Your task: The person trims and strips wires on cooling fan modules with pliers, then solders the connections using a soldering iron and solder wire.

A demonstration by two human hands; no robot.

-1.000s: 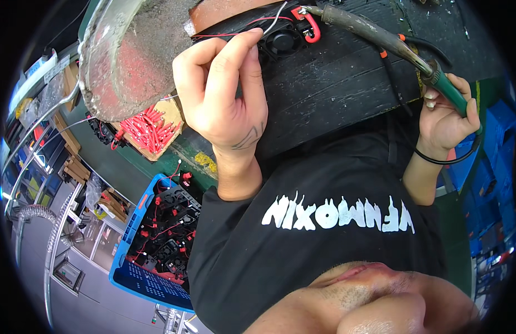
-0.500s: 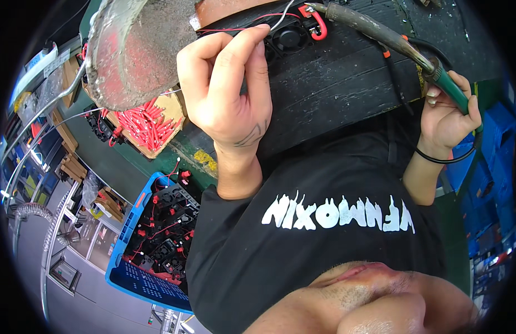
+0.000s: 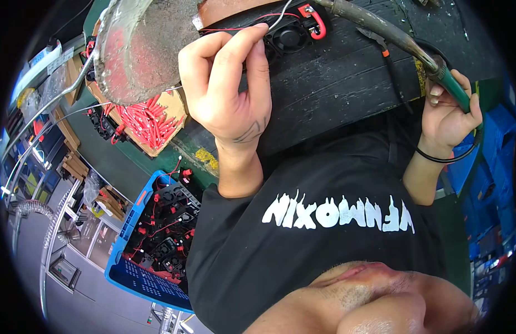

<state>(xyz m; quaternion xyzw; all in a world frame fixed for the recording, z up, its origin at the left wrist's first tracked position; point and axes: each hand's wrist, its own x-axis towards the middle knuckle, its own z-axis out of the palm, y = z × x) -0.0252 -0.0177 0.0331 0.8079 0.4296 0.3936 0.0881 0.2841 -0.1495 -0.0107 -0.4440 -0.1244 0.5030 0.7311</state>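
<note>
My left hand (image 3: 230,92) is closed, with thumb and forefinger pinching a thin silver solder wire (image 3: 280,15). The wire's upper part runs out past the top edge. Just right of those fingertips a small black fan (image 3: 288,38) lies on the bench, beside a short, thick red wire loop (image 3: 321,26) joined to a red terminal piece (image 3: 307,11). My right hand (image 3: 450,114) grips the green handle of a soldering iron (image 3: 380,26). Its long, darkened metal shaft slants up and left over the bench, and the tip is cut off by the top edge.
A dusty translucent hood (image 3: 138,53) hangs at upper left. Below it, a cardboard tray (image 3: 180,108) holds several red sleeved pieces (image 3: 146,125). A blue crate (image 3: 116,253) of fans stands at lower left. Orange-marked pliers (image 3: 389,61) lie on the black bench (image 3: 330,83).
The soldering iron's shaft has shifted upward, carrying its tip away from the red terminal and out of view. More of the pliers shows. My left hand has barely moved.
</note>
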